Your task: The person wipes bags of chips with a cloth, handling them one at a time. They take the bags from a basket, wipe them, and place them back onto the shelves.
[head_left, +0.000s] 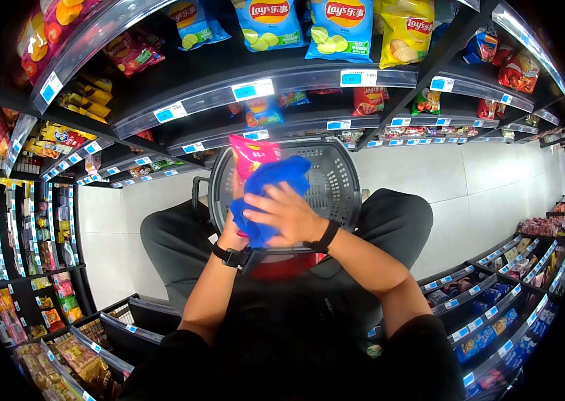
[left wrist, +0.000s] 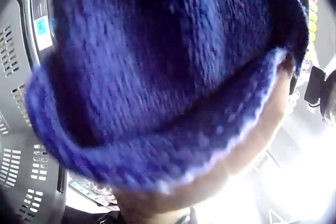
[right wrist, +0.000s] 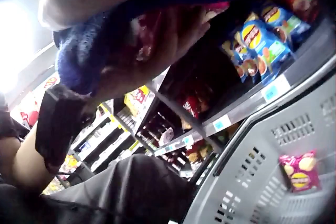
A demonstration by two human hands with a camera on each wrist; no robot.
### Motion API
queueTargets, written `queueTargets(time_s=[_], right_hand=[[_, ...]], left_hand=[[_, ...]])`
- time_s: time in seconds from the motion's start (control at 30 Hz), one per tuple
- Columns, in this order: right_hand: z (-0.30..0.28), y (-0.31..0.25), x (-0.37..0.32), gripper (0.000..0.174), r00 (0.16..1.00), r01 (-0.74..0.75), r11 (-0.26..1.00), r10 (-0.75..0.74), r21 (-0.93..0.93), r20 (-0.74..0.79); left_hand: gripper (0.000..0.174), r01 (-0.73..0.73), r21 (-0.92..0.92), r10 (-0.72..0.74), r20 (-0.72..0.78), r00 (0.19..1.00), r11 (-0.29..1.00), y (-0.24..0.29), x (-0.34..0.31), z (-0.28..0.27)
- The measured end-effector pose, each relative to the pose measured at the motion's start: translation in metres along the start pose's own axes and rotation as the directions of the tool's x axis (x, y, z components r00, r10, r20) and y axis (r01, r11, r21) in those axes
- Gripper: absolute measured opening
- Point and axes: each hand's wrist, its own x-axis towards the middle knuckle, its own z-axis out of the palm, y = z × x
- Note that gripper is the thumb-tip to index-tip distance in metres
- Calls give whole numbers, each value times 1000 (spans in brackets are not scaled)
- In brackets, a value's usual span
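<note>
A pink chip bag [head_left: 252, 157] is held over the shopping basket by my left hand [head_left: 231, 234], mostly hidden under a blue cloth. In the right wrist view, the left fingers [right wrist: 181, 37] wrap the bag from below. My right hand [head_left: 286, 214] lies across the blue cloth [head_left: 276, 175], fingers spread, pressing it against the bag. The cloth [left wrist: 157, 77] fills most of the left wrist view, its folded edge hanging over bare skin. Under both hands stands the grey basket [head_left: 344, 177], between the knees. Another pink chip bag [right wrist: 302, 171] lies inside it.
Ahead, a shelf [head_left: 309, 77] carries blue Lay's bags [head_left: 272, 25] and a yellow bag [head_left: 406, 30]. Lower shelves hold red and blue bags. More racks [head_left: 489, 314] stand behind on the right, others [head_left: 22, 234] on the left. Pale floor tiles [head_left: 456, 174] lie between.
</note>
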Motion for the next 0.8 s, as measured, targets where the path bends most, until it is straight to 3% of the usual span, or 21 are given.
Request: queueTargets(time_s=[0.07, 0.17, 0.23, 0.27, 0.3, 0.33, 0.37, 0.4, 0.47, 0.5, 0.53, 0.57, 0.6, 0.63, 0.73, 0.8], right_hand=[[-6, 3, -1, 71, 997, -23, 999, 21, 23, 73], [-6, 5, -4, 71, 976, -166, 985, 170, 43, -133], [1, 12, 4, 71, 891, -180, 959, 252, 217, -378], [13, 19, 9, 68, 782, -224, 840, 457, 494, -423], [18, 20, 6, 65, 726, -148, 571, 617, 807, -304], [22, 20, 4, 62, 638, 4, 219, 750, 976, -172], [18, 26, 1, 63, 647, 111, -109, 763, 988, 12], [15, 21, 7, 63, 581, 121, -169, 811, 978, 68], [12, 6, 28, 62, 523, 25, 34, 852, 999, -43], [20, 11, 20, 62, 622, -184, 430, 747, 884, -234], [29, 16, 13, 62, 686, -311, 754, 599, 579, -412], [29, 23, 1, 65, 804, -234, 916, 370, 325, -466], [18, 17, -2, 67, 868, -197, 959, 266, 202, -418], [6, 10, -2, 69, 921, -146, 986, 165, 80, -354], [-10, 5, -1, 66, 972, -156, 988, 156, 17, -177], [-8, 13, 3, 68, 915, -177, 954, 250, 243, -317]], left_hand=[[62, -11, 110, 12, -9, 1000, 994, -4, -6, -2], [62, -112, 301, 109, 26, 994, 947, -1, -11, 12], [69, -224, 341, 192, 126, 973, 913, 5, -16, 38], [72, -265, 418, 206, 180, 962, 869, 8, -21, 50], [76, -307, 490, 216, 234, 948, 816, 10, -24, 60], [84, -455, 701, 288, 352, 890, 549, 5, -16, 47], [82, -458, 671, 300, 346, 889, 583, 4, -15, 48], [81, -460, 640, 311, 340, 888, 615, 5, -13, 58], [73, -444, 609, 373, 250, 894, 657, 1, -9, 65], [70, -394, 543, 340, 202, 918, 741, 1, -6, 64], [68, -339, 470, 301, 157, 941, 815, 4, -4, 63], [65, -280, 390, 255, 115, 960, 877, 5, -3, 63], [61, -311, 430, 277, 143, 950, 847, 7, -6, 66], [60, -225, 388, 190, 127, 974, 894, 3, -10, 51], [62, -204, 455, 147, 158, 976, 867, -1, -11, 30], [64, -226, 538, 173, 147, 974, 812, -7, -11, 22]])
